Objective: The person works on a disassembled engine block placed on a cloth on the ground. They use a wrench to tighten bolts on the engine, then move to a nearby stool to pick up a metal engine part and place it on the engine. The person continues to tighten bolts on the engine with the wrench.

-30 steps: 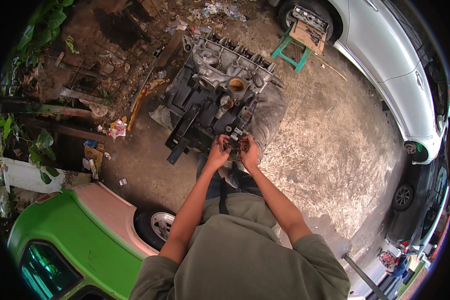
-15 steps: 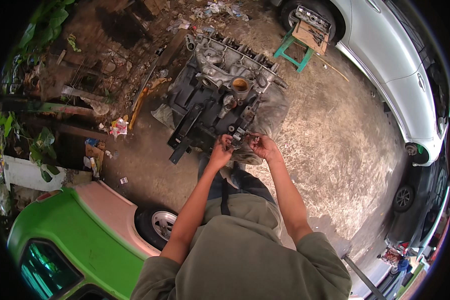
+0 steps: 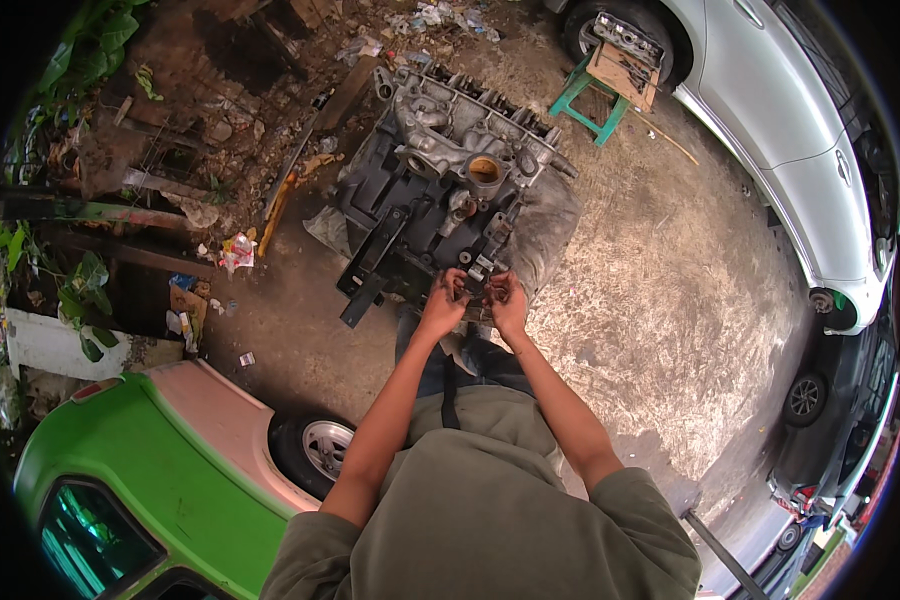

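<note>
A grimy metal car engine (image 3: 460,140) stands in front of me, its dark lower side toward me. At its near end sits a small metal fitting (image 3: 479,267). My left hand (image 3: 444,304) is just left of and below this fitting, fingers curled and closed. My right hand (image 3: 507,306) is close by on the right, with its fingers bent together. Both sets of fingertips are dark with grime. Whatever they pinch is too small and dark to make out. A long black bracket (image 3: 375,262) juts out on the engine's left side.
A green stool (image 3: 602,118) holding a board with metal parts stands at the far right, by a silver car (image 3: 765,110). Nearer on the left is a green car (image 3: 170,470). Rubbish and a yellow bar (image 3: 274,222) lie left of the engine.
My right hand has moved left, closer to my left hand, and its fingers have turned to point more upward. My left hand has hardly moved.
</note>
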Motion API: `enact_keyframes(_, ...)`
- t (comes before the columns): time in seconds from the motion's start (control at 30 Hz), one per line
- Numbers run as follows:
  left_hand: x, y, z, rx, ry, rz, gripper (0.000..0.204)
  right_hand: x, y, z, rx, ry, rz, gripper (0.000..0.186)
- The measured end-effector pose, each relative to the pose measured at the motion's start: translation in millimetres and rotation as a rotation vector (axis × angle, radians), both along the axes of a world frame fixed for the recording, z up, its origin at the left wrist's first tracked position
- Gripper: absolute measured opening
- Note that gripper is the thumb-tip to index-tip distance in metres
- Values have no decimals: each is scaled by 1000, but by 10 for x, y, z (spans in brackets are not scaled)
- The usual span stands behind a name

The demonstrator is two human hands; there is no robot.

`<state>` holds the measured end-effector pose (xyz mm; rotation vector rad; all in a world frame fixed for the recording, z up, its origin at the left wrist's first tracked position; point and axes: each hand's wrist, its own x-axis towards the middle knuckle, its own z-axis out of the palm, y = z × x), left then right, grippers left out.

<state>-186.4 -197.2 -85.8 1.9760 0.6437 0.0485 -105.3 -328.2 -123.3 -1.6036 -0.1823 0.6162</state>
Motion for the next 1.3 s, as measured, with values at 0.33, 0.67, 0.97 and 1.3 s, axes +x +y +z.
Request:
enact_keyframes(0.33,13,-3,20,-22,-15,11,39,-5,45,-41,-141,-141,-27,15)
enact_keyframes(0.67,13,3,15,-26,-12,15,36,20,73,84,-188,-224,-8,13)
enact_keyframes(0.97,-1,-4,-31,-42,-57,29,31,646,31,320,323,1129,-90,8)
enact_keyframes(1.3,-17,-1,-58,4,-63,6,32,458,-62,247,295,1074,-346,12)
